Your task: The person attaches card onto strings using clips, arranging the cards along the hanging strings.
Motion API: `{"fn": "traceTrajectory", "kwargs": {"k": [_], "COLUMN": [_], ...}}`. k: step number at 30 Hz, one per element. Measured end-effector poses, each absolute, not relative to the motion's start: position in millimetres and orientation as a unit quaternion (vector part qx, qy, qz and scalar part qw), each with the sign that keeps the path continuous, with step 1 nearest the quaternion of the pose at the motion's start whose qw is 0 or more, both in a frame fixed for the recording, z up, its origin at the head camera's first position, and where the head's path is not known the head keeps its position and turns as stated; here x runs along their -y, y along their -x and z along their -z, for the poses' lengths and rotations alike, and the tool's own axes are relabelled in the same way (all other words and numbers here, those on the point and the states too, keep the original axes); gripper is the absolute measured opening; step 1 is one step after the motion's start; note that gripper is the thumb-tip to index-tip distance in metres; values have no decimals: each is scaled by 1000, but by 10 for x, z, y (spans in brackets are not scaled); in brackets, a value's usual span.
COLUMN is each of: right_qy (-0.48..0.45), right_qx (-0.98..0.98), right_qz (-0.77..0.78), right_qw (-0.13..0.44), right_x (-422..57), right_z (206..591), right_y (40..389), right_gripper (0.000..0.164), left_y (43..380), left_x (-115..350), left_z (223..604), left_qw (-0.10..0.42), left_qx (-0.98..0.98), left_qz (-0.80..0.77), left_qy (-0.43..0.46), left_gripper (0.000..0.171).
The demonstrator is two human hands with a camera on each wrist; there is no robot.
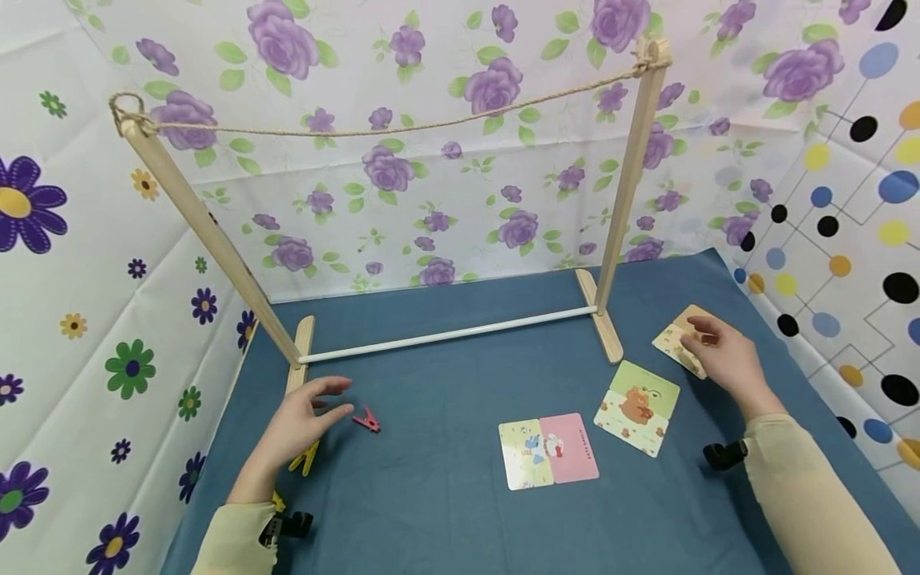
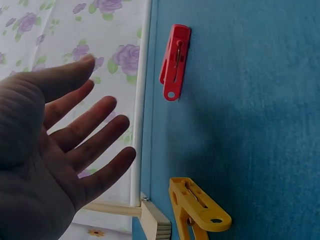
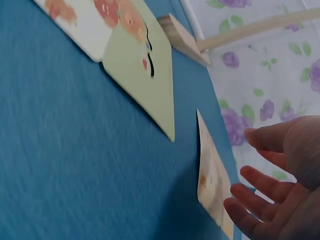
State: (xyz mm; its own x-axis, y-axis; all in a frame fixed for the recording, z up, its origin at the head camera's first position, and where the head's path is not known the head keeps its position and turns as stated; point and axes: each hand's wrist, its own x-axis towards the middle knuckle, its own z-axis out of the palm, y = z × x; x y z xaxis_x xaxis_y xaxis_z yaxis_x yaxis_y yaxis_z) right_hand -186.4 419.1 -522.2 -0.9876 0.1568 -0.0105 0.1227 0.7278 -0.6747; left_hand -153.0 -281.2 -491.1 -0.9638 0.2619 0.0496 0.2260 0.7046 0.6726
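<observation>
Hovering over the blue cloth, the left hand has its fingers loosely spread, thumb well apart from them, with nothing in its grasp. Just past the thumb's tip lies a red clothes peg, flat on the cloth. A yellow clothes peg sits nearer the wrist, partly hidden from above by the hand.

Over on the other side, the right hand is above a tan card, covering part of it. Its fingers are slightly bent and a wide gap shows between them and the thumb; I can't tell whether a fingertip touches the card, which rests on the cloth. Just beside it is a green and white card with a brown bear, and further left a yellow and pink card.

Behind all this stands a wooden frame: two posts on flat feet, a rope sagging between their tops and a white rod joining them low down. Purple roses cover the back sheet.
</observation>
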Motion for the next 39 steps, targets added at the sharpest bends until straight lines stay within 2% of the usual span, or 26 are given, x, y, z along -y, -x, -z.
{"fn": "traceTrajectory", "kwargs": {"k": [9, 20, 32, 39], "right_qy": [86, 85, 60, 63], "right_qx": [941, 954, 967, 968], "right_qz": [-328, -287, -234, -220], "right_qw": [12, -15, -79, -103], "right_x": [-4360, -4609, -4777, -4755], "right_z": [5242, 5192, 5186, 5152], "right_y": [1857, 1951, 2136, 2179], "right_gripper": [69, 97, 123, 126], "left_y": [1508, 1563, 1634, 1693], "left_x": [2775, 2755, 2697, 2656], "left_z": [4927, 4928, 4948, 4938], "left_qw": [41, 59, 96, 118], "left_qx": [-929, -934, -930, -930], "left_qz": [-314, -277, -249, -237], "left_qy": [-189, -218, -252, -254], "left_gripper": [46, 63, 59, 64]}}
